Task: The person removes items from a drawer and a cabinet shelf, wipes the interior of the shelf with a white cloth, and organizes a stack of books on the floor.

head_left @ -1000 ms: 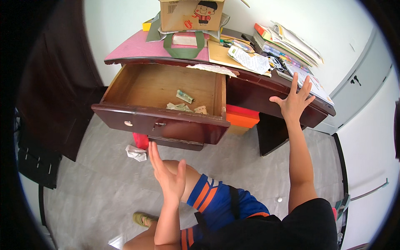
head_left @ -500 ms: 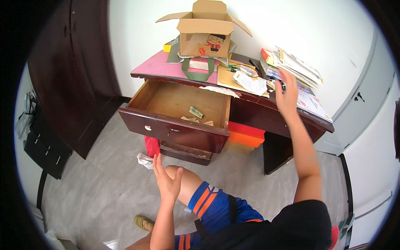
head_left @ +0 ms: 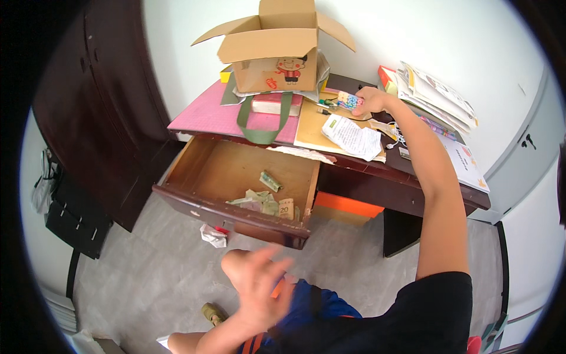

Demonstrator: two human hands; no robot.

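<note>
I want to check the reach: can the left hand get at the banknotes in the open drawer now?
Probably yes. The drawer is pulled out, the banknotes lie uncovered near its front, and the left hand, empty, is just below with nothing between.

The left hand (head_left: pixel 259 289) is smeared by motion blur, so whether its grip is open or closed cannot be told. The right hand (head_left: pixel 368 100) covers one end of a small patterned object (head_left: pixel 349 101) on the bench (head_left: pixel 407 177), whose kind stays unclear. The open cardboard box (head_left: pixel 276 50) hides whatever lies inside and behind it.
</note>
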